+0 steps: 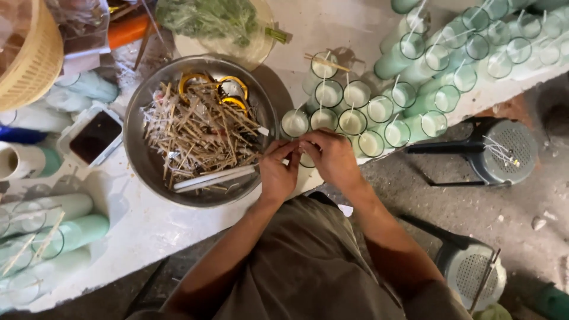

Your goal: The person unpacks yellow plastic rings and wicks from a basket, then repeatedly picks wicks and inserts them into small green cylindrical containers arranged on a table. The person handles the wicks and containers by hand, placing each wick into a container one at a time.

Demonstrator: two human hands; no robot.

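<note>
- A white-coated tabletop (148, 228) is seen from above, with its near edge running diagonally past the person's body.
- A wide metal basin (148, 160) rests on the tabletop to the left of the hands; it is filled with a heap of small wooden sticks (198, 133), and a few yellow rings (228, 89) lie at its far side.
- A cluster of upright glass candle jars (355, 109), filled with pale wax and each with a thin wick, is set just beyond the hands and extends away to the right.
- The left hand (277, 172) and the right hand (332, 157) are brought together at the tabletop's edge, touching one another, between the basin and the cluster.
- One candle jar (306, 160) lies directly under the fingertips, upright, largely covered by the right hand; both hands are equally near it.
- The fingers (290, 155) are curled and pressed together over the jar's mouth; whether a stick or wick is pinched cannot be told.
</note>
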